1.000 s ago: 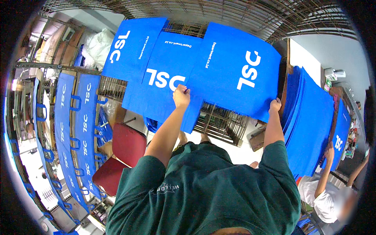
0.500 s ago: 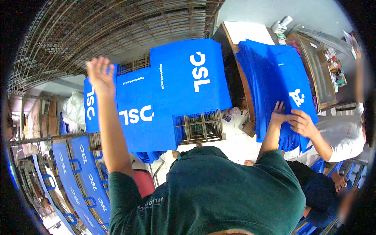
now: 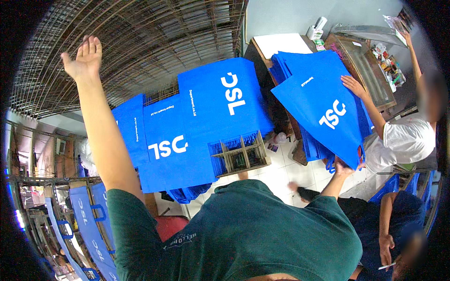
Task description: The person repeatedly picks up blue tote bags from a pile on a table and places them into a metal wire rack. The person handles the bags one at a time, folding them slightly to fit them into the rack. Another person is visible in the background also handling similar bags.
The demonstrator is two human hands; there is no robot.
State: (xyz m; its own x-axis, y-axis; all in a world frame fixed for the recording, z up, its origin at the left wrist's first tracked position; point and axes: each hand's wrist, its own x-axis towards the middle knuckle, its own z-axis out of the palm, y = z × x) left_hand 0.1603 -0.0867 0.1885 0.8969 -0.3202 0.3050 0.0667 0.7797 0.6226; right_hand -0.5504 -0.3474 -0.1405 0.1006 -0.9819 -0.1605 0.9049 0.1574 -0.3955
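Note:
My left hand (image 3: 86, 58) is raised at the far left with its fingers spread, holding nothing, in front of the wire rack. My right hand (image 3: 344, 167) grips the near end of a blue fabric bag (image 3: 309, 100) with white lettering, by its handle; part of the fingers is hidden under the cloth. That bag lies slanted across a pile of similar blue bags (image 3: 315, 146) on a table at the right. A co-worker's hand (image 3: 355, 85) rests on the bag's far right edge. Further blue bags (image 3: 220, 93) lie in overlapping stacks on a wire frame before me.
Stacked wire racks (image 3: 164, 37) fill the upper left. Blue bags (image 3: 86, 225) hang or lie on a rack at lower left. A co-worker in white (image 3: 405, 140) stands at right; another person (image 3: 398, 215) sits low behind. A red seat (image 3: 169, 227) is beside me.
My left hand has risen up and left. My right hand has moved nearer to me, onto the bag's end. The bag now lies slanted, and the co-worker's hand has shifted to its far edge.

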